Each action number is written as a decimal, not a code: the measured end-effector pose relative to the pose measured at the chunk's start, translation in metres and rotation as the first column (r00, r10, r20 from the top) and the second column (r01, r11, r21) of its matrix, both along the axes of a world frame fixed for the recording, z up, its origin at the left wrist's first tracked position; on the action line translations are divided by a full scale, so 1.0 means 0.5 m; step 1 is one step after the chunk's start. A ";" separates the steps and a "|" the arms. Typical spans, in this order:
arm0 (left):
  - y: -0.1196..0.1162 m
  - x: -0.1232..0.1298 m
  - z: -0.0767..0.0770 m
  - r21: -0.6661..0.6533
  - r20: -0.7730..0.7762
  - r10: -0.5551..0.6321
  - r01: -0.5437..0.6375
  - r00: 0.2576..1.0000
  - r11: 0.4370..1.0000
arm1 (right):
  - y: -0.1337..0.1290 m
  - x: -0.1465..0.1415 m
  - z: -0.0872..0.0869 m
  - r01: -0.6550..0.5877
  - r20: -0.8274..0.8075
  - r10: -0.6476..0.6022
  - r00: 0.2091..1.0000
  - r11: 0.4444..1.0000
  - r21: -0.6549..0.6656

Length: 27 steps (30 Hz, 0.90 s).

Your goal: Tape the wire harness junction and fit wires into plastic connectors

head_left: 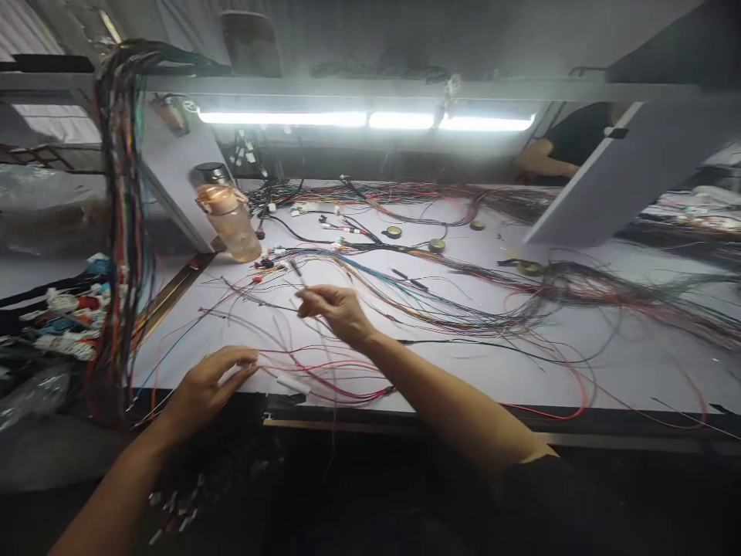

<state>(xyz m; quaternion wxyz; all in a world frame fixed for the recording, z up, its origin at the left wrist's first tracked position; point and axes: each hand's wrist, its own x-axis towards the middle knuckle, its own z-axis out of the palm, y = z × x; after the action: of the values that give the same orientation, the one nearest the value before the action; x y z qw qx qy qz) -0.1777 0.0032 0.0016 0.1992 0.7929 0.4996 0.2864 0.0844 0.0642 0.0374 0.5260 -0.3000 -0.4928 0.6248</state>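
Observation:
My right hand (333, 309) is raised over the white table (347, 278), its fingers pinched on a thin wire (323, 347) that hangs down past the table's front edge. A dark tip sticks up above those fingers. My left hand (214, 378) is at the front edge, thumb and fingers curved toward each other beside red wires (312, 367); whether a wire lies between the fingertips is too small to tell. Behind my right hand a long bundle of coloured wires (394, 297) runs to the right across the table.
A bottle (235, 228) stands at the back left, near a hanging wire bundle (124, 232). Tape rolls (437, 245) lie mid-table. White connectors (69, 316) are heaped at the left. Behind the right panel (607, 170) another person's arm (541, 161) shows.

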 end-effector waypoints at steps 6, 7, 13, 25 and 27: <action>0.008 0.061 0.055 -0.258 0.628 0.287 -0.155 0.723 0.954 | 0.013 0.026 0.022 0.054 0.073 -0.057 0.996 0.998 0.043; 0.015 0.070 0.061 -0.270 0.693 0.305 -0.157 0.654 0.950 | 0.011 0.021 0.027 0.030 0.097 -0.035 0.995 0.998 0.061; 0.049 0.108 0.088 -0.219 0.873 0.265 -0.157 0.410 0.963 | -0.004 -0.033 0.036 -0.123 0.264 0.106 0.959 0.991 0.051; 0.070 0.122 0.124 -0.076 0.813 0.154 -0.160 0.562 0.984 | -0.020 -0.045 0.063 -0.321 0.433 0.283 0.856 0.947 0.016; 0.068 0.119 0.132 -0.031 0.800 0.107 -0.137 0.590 0.990 | -0.020 -0.042 0.063 -0.359 0.392 0.333 0.858 0.933 -0.007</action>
<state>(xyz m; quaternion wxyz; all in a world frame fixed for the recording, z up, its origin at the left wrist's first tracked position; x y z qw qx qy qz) -0.1182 0.0372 0.0676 0.3681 0.5479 0.4058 0.6322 0.0632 0.0544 0.0690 0.3074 -0.3062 -0.6530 0.6208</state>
